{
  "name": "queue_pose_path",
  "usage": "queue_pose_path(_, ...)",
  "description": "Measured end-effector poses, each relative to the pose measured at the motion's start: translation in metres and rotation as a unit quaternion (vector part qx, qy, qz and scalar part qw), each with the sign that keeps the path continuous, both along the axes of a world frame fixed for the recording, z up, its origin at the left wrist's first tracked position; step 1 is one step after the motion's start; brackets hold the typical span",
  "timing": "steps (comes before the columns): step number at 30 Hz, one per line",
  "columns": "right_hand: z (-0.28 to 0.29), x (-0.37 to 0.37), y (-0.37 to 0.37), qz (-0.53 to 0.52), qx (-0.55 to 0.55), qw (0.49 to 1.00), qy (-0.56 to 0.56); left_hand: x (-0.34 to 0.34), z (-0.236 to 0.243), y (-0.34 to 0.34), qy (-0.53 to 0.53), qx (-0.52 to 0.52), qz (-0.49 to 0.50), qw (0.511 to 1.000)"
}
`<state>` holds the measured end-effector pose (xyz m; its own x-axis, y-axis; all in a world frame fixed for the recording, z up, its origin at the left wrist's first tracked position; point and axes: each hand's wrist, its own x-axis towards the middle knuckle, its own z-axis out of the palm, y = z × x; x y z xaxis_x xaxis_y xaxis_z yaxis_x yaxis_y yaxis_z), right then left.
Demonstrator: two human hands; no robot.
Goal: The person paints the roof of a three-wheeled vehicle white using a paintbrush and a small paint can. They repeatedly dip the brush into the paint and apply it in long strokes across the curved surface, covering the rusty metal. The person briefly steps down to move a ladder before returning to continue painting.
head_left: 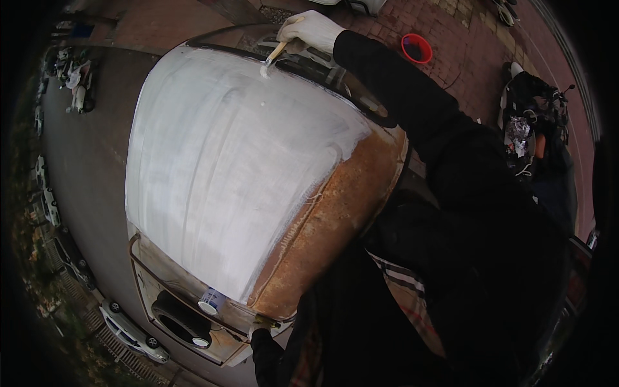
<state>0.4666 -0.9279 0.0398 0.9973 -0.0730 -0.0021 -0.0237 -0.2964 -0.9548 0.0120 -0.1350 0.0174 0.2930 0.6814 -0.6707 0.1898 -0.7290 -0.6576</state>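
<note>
In my right hand [311, 29], covered by a white glove, is a paintbrush [277, 51] with a light wooden handle. Its bristles touch the far edge of a vehicle roof [225, 148], just above the windshield. White paint with long streaks covers most of this roof. A rusty brown strip [335, 200] runs along the side nearest me. My left hand [260, 327], also gloved, is at the roof's back corner, closed by the rail; what its fingers hold is hidden. Left of it stands a paint can [211, 302].
Behind the roof, a metal rail [158, 266] borders a lower area with a black tyre [177, 317] and a small white round thing [201, 342]. A red bucket [416, 49] sits on brick paving. Motorbikes [532, 122] stand at right; parked cars [132, 332] line the road's left side.
</note>
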Motion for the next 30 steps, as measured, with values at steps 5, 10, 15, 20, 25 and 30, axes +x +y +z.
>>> queue_pose_path(5, -0.001, -0.081, -0.024, -0.009, 0.064, 0.996, 0.056, -0.004, -0.004, 0.004, 0.006, -0.001, 0.01, 1.0)
queue_pose_path(10, 0.021, -0.179, -0.042, -0.072, 0.101, 0.969, 0.213, -0.006, -0.002, 0.005, -0.026, 0.013, 0.012, 1.0)
queue_pose_path(15, 0.06, -0.215, -0.051, -0.059, 0.019, 0.973, 0.223, -0.008, 0.0, 0.007, -0.038, 0.009, 0.027, 0.999)
queue_pose_path(20, 0.05, -0.152, -0.025, -0.047, -0.014, 0.974, 0.221, -0.009, -0.002, 0.01, -0.049, 0.014, 0.03, 0.998)
queue_pose_path(25, 0.037, -0.054, 0.019, -0.034, -0.235, 0.969, 0.068, -0.011, -0.004, 0.013, -0.037, 0.023, 0.032, 0.999)
queue_pose_path(30, 0.043, -0.014, 0.039, -0.018, -0.243, 0.97, 0.002, -0.007, -0.003, 0.006, -0.026, 0.017, 0.013, 0.999)
